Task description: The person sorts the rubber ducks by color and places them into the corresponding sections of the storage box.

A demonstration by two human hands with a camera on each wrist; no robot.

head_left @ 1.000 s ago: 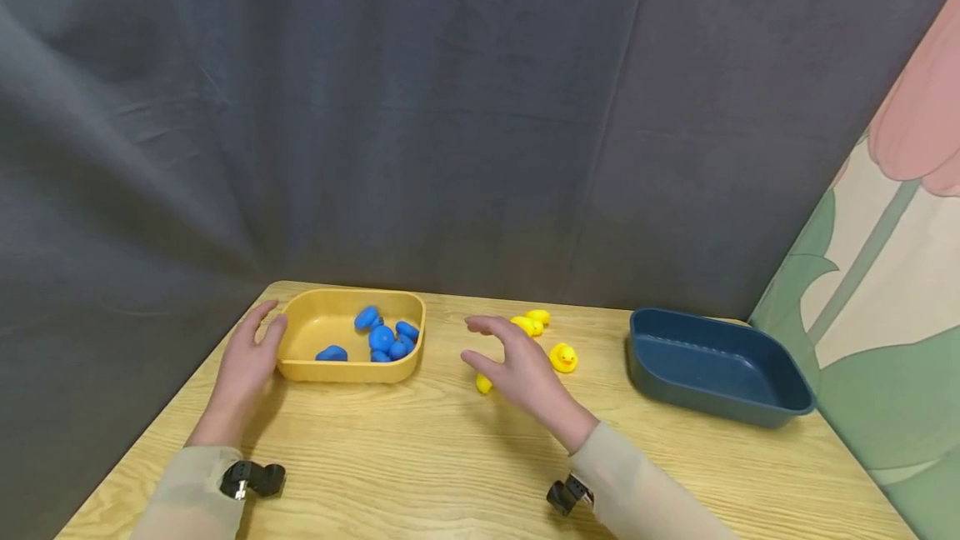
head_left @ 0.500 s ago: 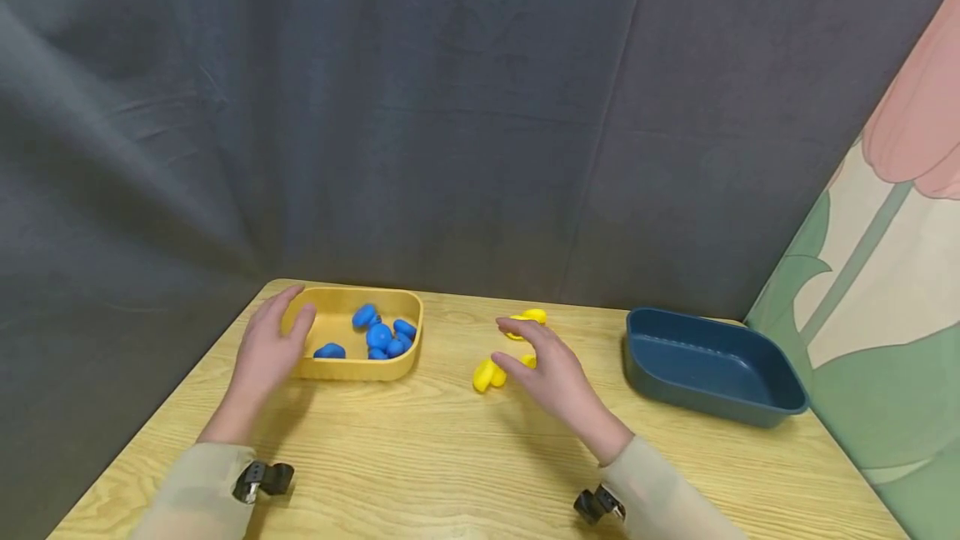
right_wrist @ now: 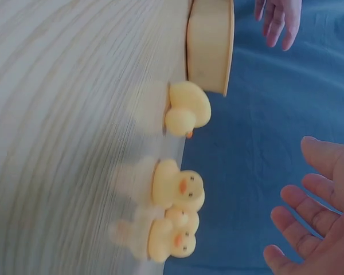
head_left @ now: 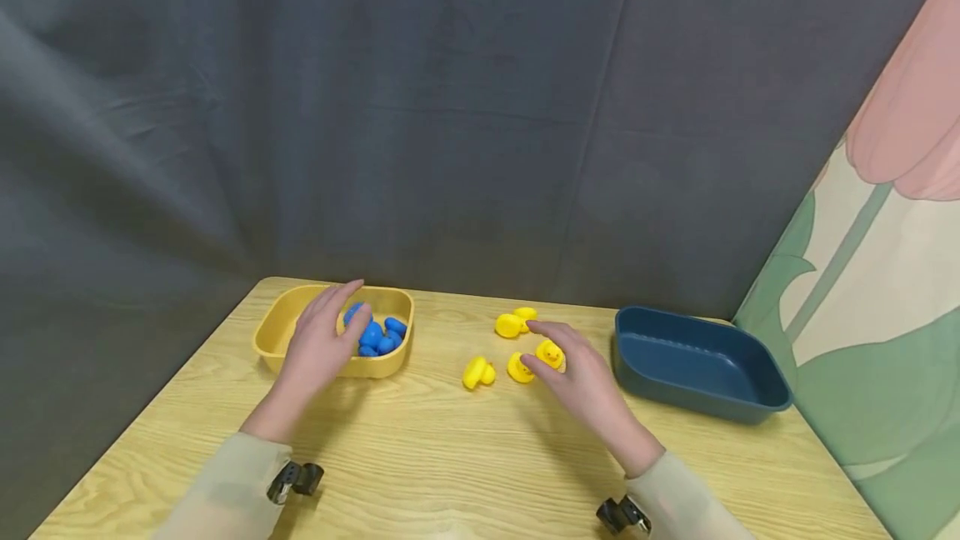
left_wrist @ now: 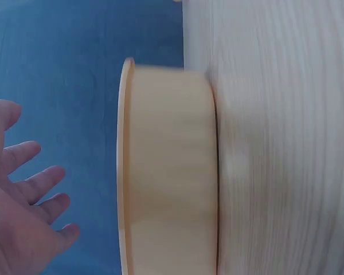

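Note:
My left hand (head_left: 322, 344) hovers over the yellow bin (head_left: 281, 327), its fingers spread and holding nothing. In the left wrist view, the fingers stand apart from the bin's rim (left_wrist: 124, 166). Rounded blue toys (head_left: 371, 335) lie in the bin, partly hidden behind the hand. On the table, several yellow rubber ducks sit in a loose group, among them a duck (head_left: 474, 372) at the left and a duck (head_left: 507, 326) farther back. My right hand (head_left: 588, 377) is above the table beside the nearer ducks, fingers loosely extended. Nothing is in it in the right wrist view, where ducks (right_wrist: 180, 186) stand apart from the fingers.
A dark blue bin (head_left: 697, 365) stands at the right of the wooden table (head_left: 435, 457); nothing shows inside it. A dark grey curtain (head_left: 450, 123) hangs along the back edge. A flower-patterned cloth (head_left: 877, 315) is on the right side.
My left hand has moved right, from the yellow bin's left side to above it. My right hand has also moved right, uncovering ducks. The bins shift slightly left in view; the toys stay put.

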